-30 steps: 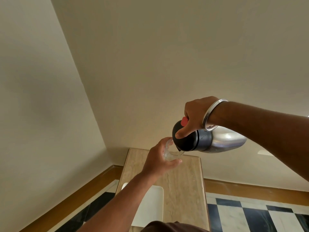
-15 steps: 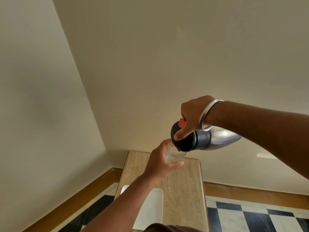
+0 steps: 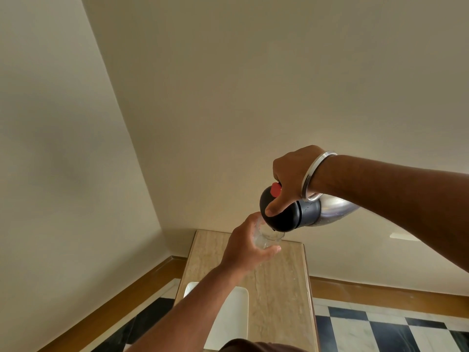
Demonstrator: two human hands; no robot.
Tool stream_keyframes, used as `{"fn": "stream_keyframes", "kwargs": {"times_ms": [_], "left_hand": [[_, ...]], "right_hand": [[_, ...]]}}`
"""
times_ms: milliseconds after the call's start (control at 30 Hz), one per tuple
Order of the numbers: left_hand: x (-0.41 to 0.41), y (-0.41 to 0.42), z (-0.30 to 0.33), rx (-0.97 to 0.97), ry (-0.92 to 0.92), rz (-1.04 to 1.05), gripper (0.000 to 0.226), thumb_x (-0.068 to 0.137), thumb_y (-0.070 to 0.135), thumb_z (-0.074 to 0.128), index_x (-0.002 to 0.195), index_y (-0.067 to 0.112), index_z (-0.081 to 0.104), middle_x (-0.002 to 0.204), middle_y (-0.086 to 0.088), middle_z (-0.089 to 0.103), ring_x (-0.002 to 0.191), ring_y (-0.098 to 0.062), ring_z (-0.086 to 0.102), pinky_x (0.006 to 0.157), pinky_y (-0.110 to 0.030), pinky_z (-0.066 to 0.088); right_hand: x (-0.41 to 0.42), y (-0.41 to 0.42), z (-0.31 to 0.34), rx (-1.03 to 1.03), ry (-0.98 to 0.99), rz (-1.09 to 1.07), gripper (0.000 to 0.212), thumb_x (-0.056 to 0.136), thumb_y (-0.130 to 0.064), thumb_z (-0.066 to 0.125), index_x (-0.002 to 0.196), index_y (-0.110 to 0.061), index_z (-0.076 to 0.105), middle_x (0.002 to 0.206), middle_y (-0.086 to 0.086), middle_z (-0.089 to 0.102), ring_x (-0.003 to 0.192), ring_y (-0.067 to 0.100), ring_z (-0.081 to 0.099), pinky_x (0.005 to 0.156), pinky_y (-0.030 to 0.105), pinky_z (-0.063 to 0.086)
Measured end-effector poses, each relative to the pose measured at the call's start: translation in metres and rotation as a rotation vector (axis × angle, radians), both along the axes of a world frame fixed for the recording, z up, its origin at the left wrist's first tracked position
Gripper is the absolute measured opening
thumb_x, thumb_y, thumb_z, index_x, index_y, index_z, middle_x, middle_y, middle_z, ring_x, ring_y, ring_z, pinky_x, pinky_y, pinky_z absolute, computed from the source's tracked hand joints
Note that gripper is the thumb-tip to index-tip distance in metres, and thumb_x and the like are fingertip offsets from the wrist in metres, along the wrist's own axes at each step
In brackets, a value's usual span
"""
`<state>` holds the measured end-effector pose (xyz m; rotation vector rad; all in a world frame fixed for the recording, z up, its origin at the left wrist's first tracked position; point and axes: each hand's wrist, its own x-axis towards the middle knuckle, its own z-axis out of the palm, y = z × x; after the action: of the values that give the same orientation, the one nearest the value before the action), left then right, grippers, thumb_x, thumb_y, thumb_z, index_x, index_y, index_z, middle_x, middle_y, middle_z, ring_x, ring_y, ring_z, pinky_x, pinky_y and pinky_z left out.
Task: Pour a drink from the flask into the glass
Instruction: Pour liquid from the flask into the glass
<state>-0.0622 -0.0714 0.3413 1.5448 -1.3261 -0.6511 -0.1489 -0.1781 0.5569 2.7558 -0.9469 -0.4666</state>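
Observation:
A steel flask (image 3: 332, 212) with a black top and a red button lies tipped nearly on its side in the air. My right hand (image 3: 291, 179) grips its top, the thumb pressed on the black cap. Just under the flask's spout is a clear glass (image 3: 266, 237), held up above the table by my left hand (image 3: 246, 247), which wraps around it from the left. The spout touches or nearly touches the glass rim. Some clear liquid shows in the glass; my fingers hide most of it.
Below the hands stands a narrow beige marble table (image 3: 279, 295) set against the wall. A white tray (image 3: 228, 316) lies on its near left part. Black and white floor tiles (image 3: 380, 329) and a brown skirting board surround it.
Both hands with flask and glass have shifted slightly lower and left in the view. The flask stays tipped over the glass.

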Motion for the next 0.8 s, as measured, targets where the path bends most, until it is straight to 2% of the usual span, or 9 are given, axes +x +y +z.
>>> {"fn": "stream_keyframes", "kwargs": {"times_ms": [200,333,433,500,667,800], "left_hand": [[0.001,0.001,0.001,0.002,-0.028,0.010,0.067,0.069,0.047,0.084,0.120,0.059,0.042,0.117,0.031,0.058,0.113,0.008,0.053,0.085,-0.003,0.041],[0.002,0.001,0.000,0.002,-0.026,0.011,0.068,0.068,0.048,0.084,0.119,0.061,0.041,0.119,0.026,0.060,0.113,0.003,0.056,0.086,-0.009,0.046],[0.002,0.002,-0.001,0.001,-0.020,0.015,0.070,0.068,0.048,0.084,0.120,0.063,0.040,0.119,0.033,0.056,0.115,0.008,0.053,0.086,-0.004,0.043],[0.002,0.002,-0.002,0.002,-0.027,0.022,0.069,0.068,0.049,0.083,0.120,0.062,0.040,0.118,0.034,0.055,0.115,0.009,0.051,0.085,-0.003,0.042],[0.003,0.001,-0.007,0.004,-0.020,0.041,0.074,0.065,0.053,0.083,0.128,0.050,0.044,0.126,0.021,0.060,0.117,0.002,0.054,0.090,-0.011,0.045],[0.003,0.001,-0.009,0.000,-0.028,0.064,0.078,0.065,0.055,0.082,0.132,0.042,0.045,0.130,0.018,0.060,0.119,0.000,0.054,0.092,-0.015,0.047]], "right_hand": [[0.001,0.002,-0.002,-0.007,0.009,-0.001,0.068,0.051,-0.090,0.061,0.063,-0.023,0.052,0.052,-0.008,0.059,0.049,0.013,0.057,0.049,0.027,0.045],[0.002,0.004,-0.002,-0.019,0.012,0.010,0.066,0.052,-0.088,0.061,0.061,-0.023,0.052,0.051,-0.009,0.058,0.047,0.012,0.055,0.049,0.026,0.044],[0.003,0.004,-0.001,-0.024,0.015,0.009,0.066,0.053,-0.088,0.062,0.062,-0.023,0.052,0.053,-0.008,0.059,0.049,0.013,0.057,0.050,0.027,0.044],[0.004,0.003,-0.001,-0.036,0.017,0.015,0.065,0.053,-0.087,0.062,0.063,-0.023,0.052,0.054,-0.008,0.060,0.049,0.013,0.056,0.049,0.027,0.042],[0.005,0.001,-0.001,-0.055,0.015,0.023,0.063,0.054,-0.086,0.061,0.063,-0.024,0.052,0.055,-0.008,0.060,0.049,0.012,0.056,0.049,0.027,0.041],[0.006,-0.001,-0.003,-0.074,0.021,0.028,0.065,0.053,-0.088,0.059,0.064,-0.024,0.052,0.056,-0.009,0.061,0.050,0.013,0.056,0.048,0.026,0.040]]}}
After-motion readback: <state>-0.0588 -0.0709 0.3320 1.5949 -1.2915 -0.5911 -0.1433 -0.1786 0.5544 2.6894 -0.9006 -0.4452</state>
